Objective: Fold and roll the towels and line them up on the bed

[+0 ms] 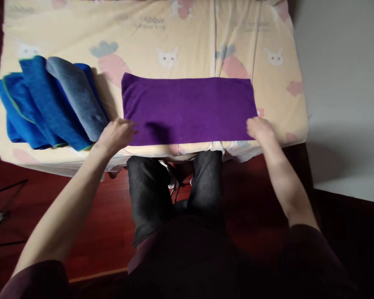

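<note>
A purple towel lies spread as a wide rectangle near the front edge of the covered table. At its lower left corner is my left hand, fingers bent, somewhat blurred, with the towel's edge beneath them. My right hand has its fingers closed on the towel's lower right side. The towel's top edge lies almost straight, with its upper left corner slightly peaked. A dark shadow falls on the cloth beside my left hand.
Left of the purple towel, blue towels and a grey-blue towel lie folded side by side. The table's yellow cover has carrot and rabbit prints. A pale wall stands at the right; black thin legs show at the lower left.
</note>
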`<state>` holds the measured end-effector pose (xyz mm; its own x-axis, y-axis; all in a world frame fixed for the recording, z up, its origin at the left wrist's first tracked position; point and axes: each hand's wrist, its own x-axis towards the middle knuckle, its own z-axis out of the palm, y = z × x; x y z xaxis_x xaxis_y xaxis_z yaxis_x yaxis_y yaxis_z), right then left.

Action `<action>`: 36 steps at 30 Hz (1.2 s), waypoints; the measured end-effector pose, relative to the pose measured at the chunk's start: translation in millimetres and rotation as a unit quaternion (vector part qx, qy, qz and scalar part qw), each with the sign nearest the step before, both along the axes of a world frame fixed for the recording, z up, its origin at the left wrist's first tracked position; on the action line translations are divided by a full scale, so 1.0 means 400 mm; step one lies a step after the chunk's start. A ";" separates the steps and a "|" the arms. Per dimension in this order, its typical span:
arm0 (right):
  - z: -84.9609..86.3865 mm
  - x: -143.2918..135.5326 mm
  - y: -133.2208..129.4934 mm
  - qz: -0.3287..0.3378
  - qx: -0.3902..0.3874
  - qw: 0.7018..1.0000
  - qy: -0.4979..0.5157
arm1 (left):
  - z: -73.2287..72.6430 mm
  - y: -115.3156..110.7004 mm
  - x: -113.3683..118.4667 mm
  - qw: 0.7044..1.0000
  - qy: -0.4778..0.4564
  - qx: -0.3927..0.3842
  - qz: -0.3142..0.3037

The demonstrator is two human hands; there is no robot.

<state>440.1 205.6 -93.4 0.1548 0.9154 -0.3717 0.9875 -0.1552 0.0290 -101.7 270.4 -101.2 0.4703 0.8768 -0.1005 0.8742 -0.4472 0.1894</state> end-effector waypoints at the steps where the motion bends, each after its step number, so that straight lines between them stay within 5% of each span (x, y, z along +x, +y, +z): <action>1: 0.000 -0.087 0.037 0.039 0.068 0.996 0.052 | 0.016 0.025 0.058 0.998 -0.048 0.038 -0.008; 4: -0.040 -0.372 0.120 0.115 0.176 0.961 0.180 | 0.006 0.053 0.253 0.981 -0.164 0.101 0.007; 7: -0.129 -0.584 0.132 0.151 0.145 0.946 0.246 | -0.096 0.010 0.387 0.981 -0.187 0.041 0.038; 10: -0.210 -0.658 0.104 0.126 0.101 0.943 0.291 | -0.214 -0.048 0.413 0.980 -0.182 -0.011 0.085; 12: -0.239 -0.656 0.091 0.121 0.112 0.937 0.309 | -0.259 -0.065 0.397 0.980 -0.169 -0.018 0.099; 20: -0.234 -0.535 0.083 0.119 0.137 0.925 0.334 | -0.260 -0.052 0.374 0.988 -0.125 0.011 0.091; 31: -0.222 -0.035 -0.030 -0.024 0.163 0.967 0.192 | -0.254 -0.072 0.101 0.972 -0.099 0.043 0.207; 36: -0.234 0.095 -0.064 -0.062 0.172 0.975 0.126 | -0.256 -0.086 0.035 0.969 -0.071 0.039 0.232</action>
